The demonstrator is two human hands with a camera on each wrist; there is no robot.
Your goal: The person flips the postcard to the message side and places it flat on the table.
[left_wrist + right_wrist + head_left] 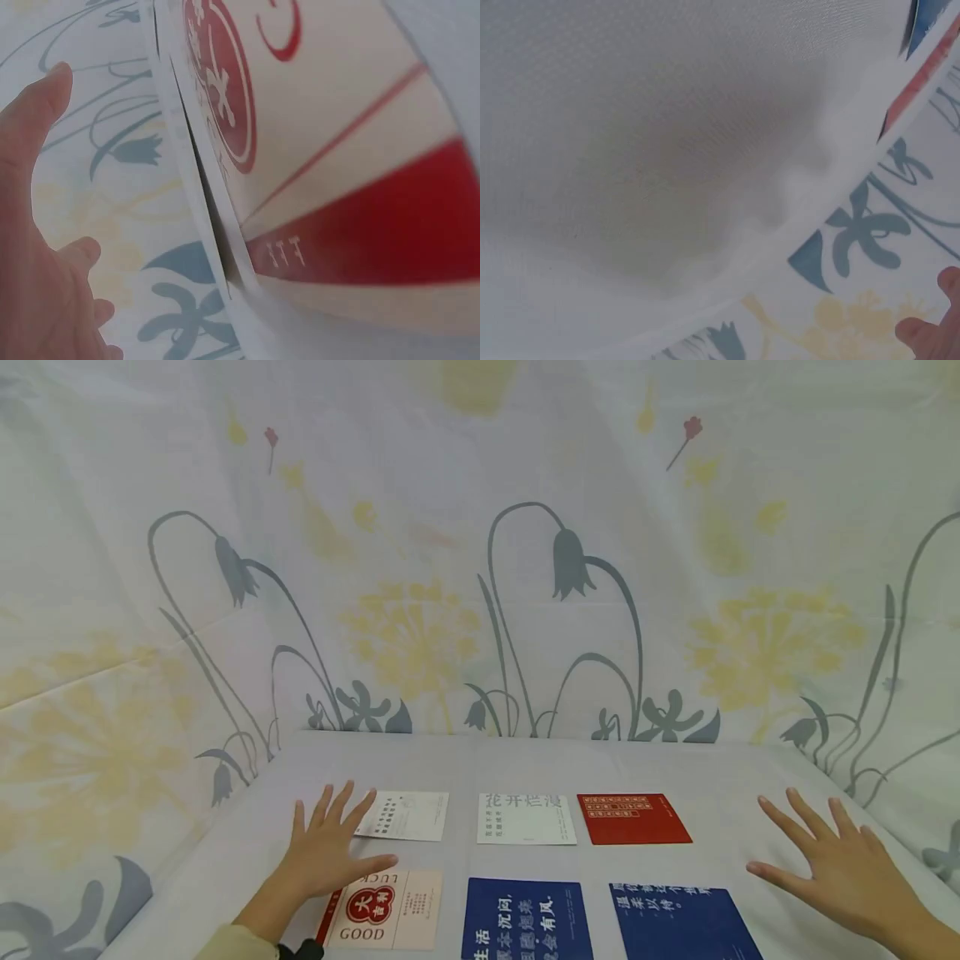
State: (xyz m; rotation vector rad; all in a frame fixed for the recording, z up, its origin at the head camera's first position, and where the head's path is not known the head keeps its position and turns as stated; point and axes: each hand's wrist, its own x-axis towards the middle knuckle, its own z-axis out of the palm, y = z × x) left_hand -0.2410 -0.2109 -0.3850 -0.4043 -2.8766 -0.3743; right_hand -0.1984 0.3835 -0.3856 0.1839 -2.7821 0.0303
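Note:
With fingers spread, my left hand is above the left end of two rows of cards and holds nothing. Below it lies a cream card with a red emblem, partly covered by the hand and wrist; a white card with small dark print sits just beyond the fingers. On the right side of the table, my right hand is also spread and empty, apart from the cards. Nearest to it are a red card and a dark blue card, the latter cut off by the lower frame edge.
In the middle lie a white card with grey lettering and, nearer, another blue card with white lettering. A white cloth covers the table. Behind and at the sides hangs a flower-patterned curtain.

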